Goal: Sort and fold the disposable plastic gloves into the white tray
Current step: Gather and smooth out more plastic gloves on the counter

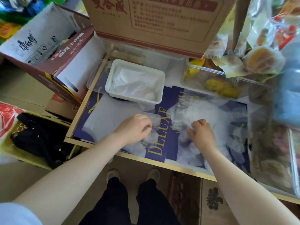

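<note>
- Left hand (135, 127): fingers curled, grip narrow, pinching the edge of a clear plastic glove (153, 127) lying on the bench (162, 164).
- Right hand (202, 135): fingers curled down into the glove pile (203, 114); looks like it grips film, but blur and clear plastic mean I cannot tell for sure.
- Both hands sit near the bench's front edge, well apart, with the "DELUXE" lettering of the dark blue bag (162, 127) between them.
- Gloves: loose heap spread over the blue bag, mostly on the right half, running under the right hand and toward the front edge.
- White tray (159, 82): behind the hands, left of centre, resting on the blue bag; it already holds a layer of folded clear gloves (134, 82).
- Clear box with yellow food (222, 88) stands right of the tray.
- Big cardboard box (154, 21) stands behind the tray.
- White and maroon cartons (48, 51) sit at far left.
- Black bag (40, 137) lies lower left, off the bench.
</note>
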A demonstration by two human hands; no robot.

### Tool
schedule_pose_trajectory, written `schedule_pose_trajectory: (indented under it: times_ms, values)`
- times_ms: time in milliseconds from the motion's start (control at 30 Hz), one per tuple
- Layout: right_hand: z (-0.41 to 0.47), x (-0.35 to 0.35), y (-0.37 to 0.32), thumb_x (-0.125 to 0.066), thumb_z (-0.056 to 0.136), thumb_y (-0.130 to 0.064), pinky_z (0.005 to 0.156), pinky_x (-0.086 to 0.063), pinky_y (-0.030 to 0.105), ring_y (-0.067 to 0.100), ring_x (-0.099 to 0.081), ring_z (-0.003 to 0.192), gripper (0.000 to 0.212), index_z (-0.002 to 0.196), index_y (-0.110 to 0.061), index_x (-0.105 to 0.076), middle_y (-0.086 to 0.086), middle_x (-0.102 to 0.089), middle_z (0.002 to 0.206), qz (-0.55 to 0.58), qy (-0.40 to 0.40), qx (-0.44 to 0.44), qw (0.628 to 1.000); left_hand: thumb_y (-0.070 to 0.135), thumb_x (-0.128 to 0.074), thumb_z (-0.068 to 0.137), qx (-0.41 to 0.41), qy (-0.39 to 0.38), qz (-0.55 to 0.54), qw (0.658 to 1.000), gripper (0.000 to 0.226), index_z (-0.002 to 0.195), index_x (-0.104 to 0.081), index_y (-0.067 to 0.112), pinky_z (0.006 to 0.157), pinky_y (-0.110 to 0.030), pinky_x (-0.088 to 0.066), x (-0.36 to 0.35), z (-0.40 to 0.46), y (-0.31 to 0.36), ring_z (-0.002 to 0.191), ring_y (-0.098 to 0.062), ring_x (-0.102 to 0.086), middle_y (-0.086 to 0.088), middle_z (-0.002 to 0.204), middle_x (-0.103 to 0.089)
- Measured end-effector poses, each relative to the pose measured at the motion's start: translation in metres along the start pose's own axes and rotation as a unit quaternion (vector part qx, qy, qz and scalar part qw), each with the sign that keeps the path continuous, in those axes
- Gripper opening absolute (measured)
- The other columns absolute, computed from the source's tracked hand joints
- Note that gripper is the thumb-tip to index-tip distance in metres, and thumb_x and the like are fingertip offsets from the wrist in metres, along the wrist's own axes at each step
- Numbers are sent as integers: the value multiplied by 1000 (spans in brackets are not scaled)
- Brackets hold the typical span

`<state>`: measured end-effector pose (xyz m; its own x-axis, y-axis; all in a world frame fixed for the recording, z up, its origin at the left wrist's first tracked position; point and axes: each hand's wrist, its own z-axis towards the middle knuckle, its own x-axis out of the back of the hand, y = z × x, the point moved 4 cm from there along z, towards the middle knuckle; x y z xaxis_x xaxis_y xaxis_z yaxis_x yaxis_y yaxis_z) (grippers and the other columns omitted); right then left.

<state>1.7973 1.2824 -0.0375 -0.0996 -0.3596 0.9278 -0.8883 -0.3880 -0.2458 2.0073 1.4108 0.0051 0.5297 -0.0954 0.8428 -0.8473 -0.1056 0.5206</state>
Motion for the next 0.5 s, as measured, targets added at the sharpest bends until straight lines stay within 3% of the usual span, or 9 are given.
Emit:
schedule_pose_trajectory:
  times_ms: [100, 167, 233, 300, 333, 433, 500]
  values:
    - [1, 17, 0, -52, 94, -25, 59, -30, 34, 31, -50, 75, 26, 72, -10, -50, 7, -49, 79, 119, 41, 7, 992, 30, -57, 91, 89, 16, -166, 982, 36, 123, -53, 12, 93, -25, -38, -9, 24, 29, 116, -14, -51, 1, 124, -58]
    - [-2, 36, -1, -54, 93, -23, 58, -30, 34, 25, -45, 63, 32, 65, -8, -50, 7, -49, 68, 188, 91, 12, 978, 33, -64, 86, 167, 37, -316, 933, 53, 130, -45, 11, 99, -26, -39, -15, 42, 46, 117, -13, -52, -1, 129, -54]
    - [-7, 55, 1, -51, 94, -21, 53, -29, 24, 18, -38, 56, 39, 58, -9, -44, 6, -44, 58, 255, 119, -5, 959, 41, -68, 80, 225, 15, -414, 882, 67, 134, -42, 12, 98, -28, -41, -25, 57, 62, 114, -11, -53, -1, 130, -53]
    - [-9, 71, 4, -47, 96, -23, 57, -38, 30, 24, -41, 55, 42, 60, -1, -45, 17, -46, 57, 331, 131, -22, 934, 50, -74, 70, 247, -15, -468, 848, 73, 128, -48, 14, 92, -27, -44, -34, 65, 79, 107, -10, -57, 5, 120, -59]
    - [-9, 78, 6, -46, 96, -25, 60, -43, 36, 32, -47, 58, 42, 65, 3, -50, 21, -51, 61, 361, 139, -27, 922, 51, -76, 65, 240, -13, -479, 844, 68, 120, -55, 16, 89, -26, -46, -37, 68, 86, 101, -10, -60, 6, 112, -63]
    - [-11, 94, 11, -45, 97, -25, 65, -52, 41, 33, -60, 62, 39, 76, 5, -59, 21, -60, 65, 417, 155, -41, 895, 27, -70, 81, 210, 50, -463, 860, 9, 85, -64, 22, 74, -30, -43, -33, 73, 95, 77, -16, -56, -3, 84, -63]
    - [-12, 101, 19, -46, 97, -22, 63, -54, 42, 29, -62, 56, 37, 80, 7, -61, 23, -62, 67, 423, 154, -59, 891, 20, -67, 83, 186, 86, -429, 879, 14, 72, -61, 25, 68, -31, -38, -24, 76, 93, 68, -18, -49, -9, 74, -57]
